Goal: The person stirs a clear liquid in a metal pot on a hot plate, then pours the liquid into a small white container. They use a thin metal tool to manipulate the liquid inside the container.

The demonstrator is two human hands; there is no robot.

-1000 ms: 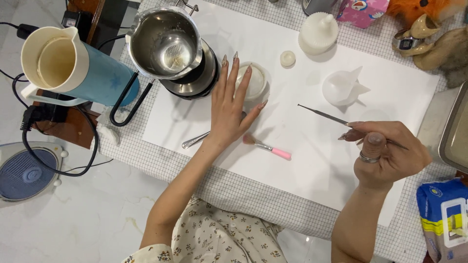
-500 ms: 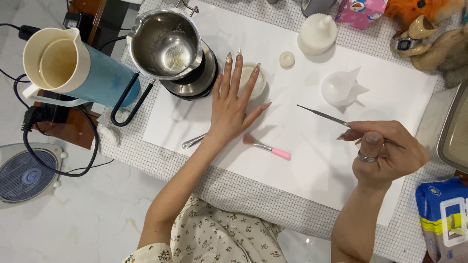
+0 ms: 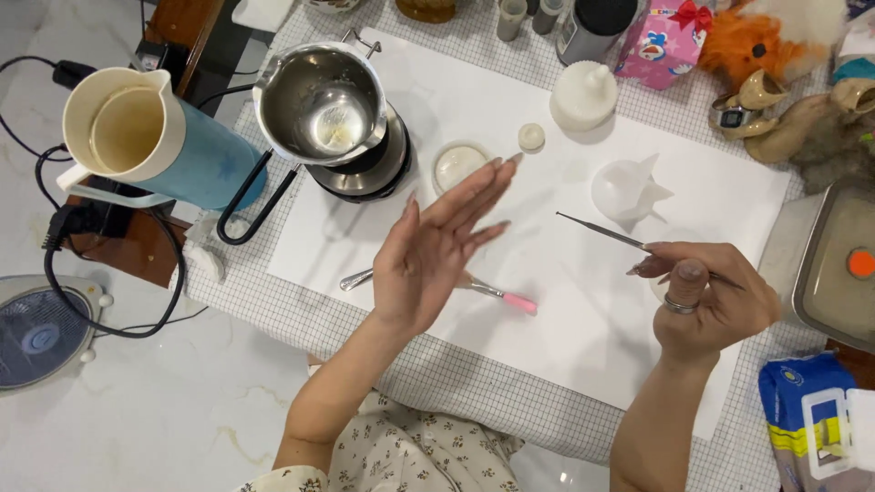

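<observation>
My left hand (image 3: 437, 246) is lifted above the white sheet (image 3: 565, 310), fingers straight and spread, palm tilted to the right, holding nothing. Beneath it lie a metal spoon (image 3: 357, 278) and a small brush with a pink handle (image 3: 506, 296). My right hand (image 3: 706, 296) is closed around a thin metal needle tool (image 3: 597, 230) whose tip points up and left. A small round container of white wax (image 3: 458, 164) sits just beyond my left fingertips, beside a steel melting pot (image 3: 319, 105) on a black heater.
A cream and blue pitcher (image 3: 150, 137) stands at the left with black cables (image 3: 109, 310) and a small fan (image 3: 36, 333). White moulds (image 3: 629, 187), a lidded white jar (image 3: 583, 96), a wax disc (image 3: 530, 137), a metal tray (image 3: 838, 264) and a blue package (image 3: 811, 424) surround the sheet.
My left hand rose off the sheet and the wax container and turned onto its edge, drawing back toward me. My right hand with the needle tool stayed about where it was.
</observation>
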